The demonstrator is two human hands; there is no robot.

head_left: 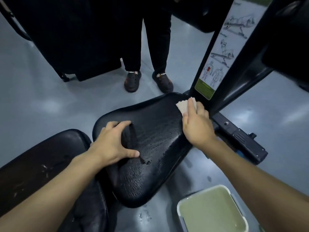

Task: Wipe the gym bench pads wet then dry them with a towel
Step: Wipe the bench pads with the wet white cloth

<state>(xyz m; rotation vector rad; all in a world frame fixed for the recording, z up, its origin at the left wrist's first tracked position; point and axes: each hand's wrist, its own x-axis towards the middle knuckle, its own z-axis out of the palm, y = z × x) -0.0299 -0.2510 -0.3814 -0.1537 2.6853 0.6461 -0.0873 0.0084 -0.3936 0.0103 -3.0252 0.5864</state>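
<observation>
The black seat pad (155, 144), grained and glistening wet, is seen at centre, with a pale cloth (182, 106) laid on its far right corner. A second black pad (41, 164), flecked pale, is set just beside it on the left.

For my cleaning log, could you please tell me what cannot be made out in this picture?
Head view: the cloth is mostly covered by the right hand; only a corner shows.
Head view: the tub is cut off by the bottom edge.
Head view: the print on the sticker is too small and blurred to read.
Head view: the standing person is cut off above the legs by the top edge.
</observation>
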